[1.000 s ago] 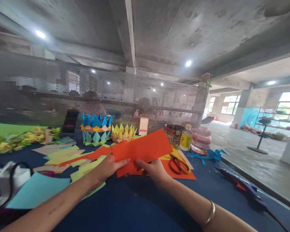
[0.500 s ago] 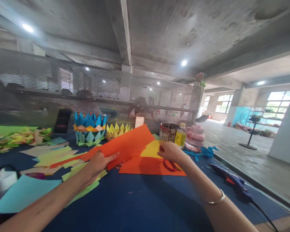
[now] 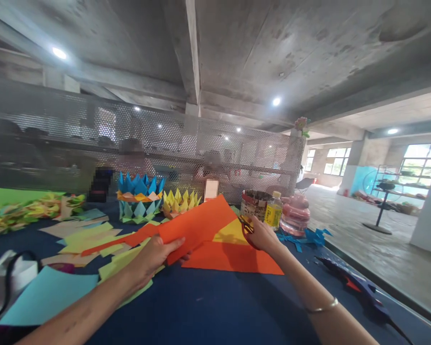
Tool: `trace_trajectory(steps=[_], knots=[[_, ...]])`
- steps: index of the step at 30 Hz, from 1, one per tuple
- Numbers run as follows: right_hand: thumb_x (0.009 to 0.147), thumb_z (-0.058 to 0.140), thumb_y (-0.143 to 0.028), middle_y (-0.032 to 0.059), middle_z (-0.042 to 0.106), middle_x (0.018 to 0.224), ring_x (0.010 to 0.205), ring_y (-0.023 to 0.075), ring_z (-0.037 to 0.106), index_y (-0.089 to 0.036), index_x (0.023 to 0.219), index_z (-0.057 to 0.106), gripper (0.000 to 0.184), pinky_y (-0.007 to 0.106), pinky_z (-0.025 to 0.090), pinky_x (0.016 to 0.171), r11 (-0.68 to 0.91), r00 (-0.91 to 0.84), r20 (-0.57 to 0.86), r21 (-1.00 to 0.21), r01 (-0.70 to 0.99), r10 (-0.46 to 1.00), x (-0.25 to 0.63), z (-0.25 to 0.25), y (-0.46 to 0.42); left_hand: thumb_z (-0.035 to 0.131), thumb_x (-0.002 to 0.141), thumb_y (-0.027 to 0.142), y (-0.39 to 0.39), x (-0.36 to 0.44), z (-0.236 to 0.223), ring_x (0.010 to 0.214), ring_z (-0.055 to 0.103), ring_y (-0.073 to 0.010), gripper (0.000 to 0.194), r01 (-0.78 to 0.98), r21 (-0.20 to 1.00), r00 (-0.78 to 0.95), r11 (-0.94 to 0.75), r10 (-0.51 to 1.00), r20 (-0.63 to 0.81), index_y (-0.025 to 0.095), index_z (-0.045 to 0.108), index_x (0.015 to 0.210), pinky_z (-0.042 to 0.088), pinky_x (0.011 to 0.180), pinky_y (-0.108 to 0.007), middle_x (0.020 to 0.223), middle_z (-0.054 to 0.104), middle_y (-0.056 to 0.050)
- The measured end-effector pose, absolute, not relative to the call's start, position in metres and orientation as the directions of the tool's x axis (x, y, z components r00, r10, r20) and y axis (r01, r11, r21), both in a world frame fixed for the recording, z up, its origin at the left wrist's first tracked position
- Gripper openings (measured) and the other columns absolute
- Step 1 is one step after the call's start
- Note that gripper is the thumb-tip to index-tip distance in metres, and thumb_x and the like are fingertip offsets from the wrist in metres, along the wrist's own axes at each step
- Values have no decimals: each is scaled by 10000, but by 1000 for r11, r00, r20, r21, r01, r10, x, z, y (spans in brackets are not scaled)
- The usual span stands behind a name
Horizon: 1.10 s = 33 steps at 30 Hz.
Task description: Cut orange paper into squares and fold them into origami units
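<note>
My left hand [image 3: 158, 256] grips an orange sheet of paper [image 3: 201, 225], thumb on top and fingers underneath, with the sheet tilted up off the table. My right hand [image 3: 264, 235] is closed on a pair of scissors [image 3: 247, 227] with red handles; the blades show only in part. Below the scissors lie a yellow sheet [image 3: 226, 234] and another orange sheet [image 3: 233, 261]. A narrow orange strip [image 3: 118, 242] stretches left from behind my left hand over yellow-green papers [image 3: 88, 238].
Folded paper crowns, one blue [image 3: 141, 187] and one yellow [image 3: 181, 203], stand at the back. To the right are a yellow-labelled bottle [image 3: 273, 213], a pink container [image 3: 295, 215], blue scraps [image 3: 314, 237] and a glue gun [image 3: 359, 285]. Light-blue paper [image 3: 50, 294] lies left.
My right hand has picked up the scissors, which lay on the papers. The left hand keeps hold of the orange sheet. The view has shifted slightly.
</note>
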State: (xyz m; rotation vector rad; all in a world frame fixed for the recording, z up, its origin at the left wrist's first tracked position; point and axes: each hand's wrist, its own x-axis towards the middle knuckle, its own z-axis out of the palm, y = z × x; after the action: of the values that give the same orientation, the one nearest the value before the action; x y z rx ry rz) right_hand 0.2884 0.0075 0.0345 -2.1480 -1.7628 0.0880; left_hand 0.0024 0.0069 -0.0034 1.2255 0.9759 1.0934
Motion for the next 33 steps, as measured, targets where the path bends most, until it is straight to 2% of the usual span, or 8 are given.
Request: trace_trajectory(steps=[5, 9, 12, 16, 21, 24, 28, 33], knots=[[869, 526, -207, 5, 673, 747, 447, 89, 503, -202, 1198, 572, 332, 209, 371, 459, 30, 14, 65, -619, 785, 998, 248, 29, -2, 769, 736, 294, 12, -2, 0, 630, 712, -206, 215, -199, 979, 151, 45, 988, -15, 111, 708, 831, 579, 622, -276, 719, 762, -108], [784, 650, -313, -46, 604, 605, 390, 63, 421, -177, 1060, 624, 309, 188, 328, 422, 70, -134, -26, -749, 659, 991, 227, 19, -9, 698, 811, 228, 15, -2, 2, 658, 721, -190, 79, -271, 962, 74, 22, 997, -2, 150, 695, 827, 579, 643, -267, 741, 767, -78], [714, 747, -409, -57, 549, 595, 463, 65, 425, -157, 894, 627, 332, 187, 314, 453, 100, -200, -29, -791, 604, 979, 224, 16, -12, 661, 838, 178, 15, -1, 4, 655, 724, -183, 29, -301, 954, 37, 1, 999, 10, 162, 682, 826, 581, 649, -270, 730, 767, -60], [582, 863, -434, -73, 495, 650, 549, 79, 416, -169, 901, 558, 514, 200, 320, 498, 133, -236, -5, -812, 568, 972, 224, 21, -21, 660, 836, 161, 13, 0, 7, 594, 712, -175, 41, -292, 957, -7, 4, 1000, -6, 131, 680, 816, 571, 609, -263, 687, 761, -77], [715, 690, -662, -87, 352, 589, 505, 73, 320, -211, 766, 464, 507, 216, 275, 481, 163, -367, -16, -877, 451, 930, 217, 34, -38, 691, 804, 170, 11, 0, 10, 591, 718, -198, 73, -287, 958, -28, -21, 1000, 14, 107, 681, 840, 563, 590, -265, 662, 753, -85], [700, 623, -765, -90, 337, 605, 476, 64, 315, -214, 814, 460, 586, 212, 281, 455, 156, -374, -4, -904, 397, 927, 212, 35, -40, 697, 793, 164, 9, 2, 12, 606, 722, -197, 107, -294, 956, -29, -27, 999, 19, 118, 680, 888, 564, 582, -261, 714, 767, -75], [697, 610, -789, -89, 362, 592, 435, 49, 343, -204, 757, 430, 615, 195, 288, 409, 157, -370, -9, -895, 416, 929, 210, 26, -34, 740, 750, 208, 7, 3, 13, 709, 743, -227, 180, -297, 955, 19, -23, 999, 30, 127, 688, 902, 580, 630, -281, 805, 781, -90], [771, 482, -813, -87, 406, 565, 382, 50, 379, -209, 770, 426, 607, 191, 316, 379, 209, -353, 69, -903, 376, 933, 209, 19, -30, 822, 640, 390, 6, 2, 9, 896, 734, -296, 461, -315, 949, 129, -35, 989, 79, 142, 682, 1002, 590, 770, -368, 931, 779, -106]])
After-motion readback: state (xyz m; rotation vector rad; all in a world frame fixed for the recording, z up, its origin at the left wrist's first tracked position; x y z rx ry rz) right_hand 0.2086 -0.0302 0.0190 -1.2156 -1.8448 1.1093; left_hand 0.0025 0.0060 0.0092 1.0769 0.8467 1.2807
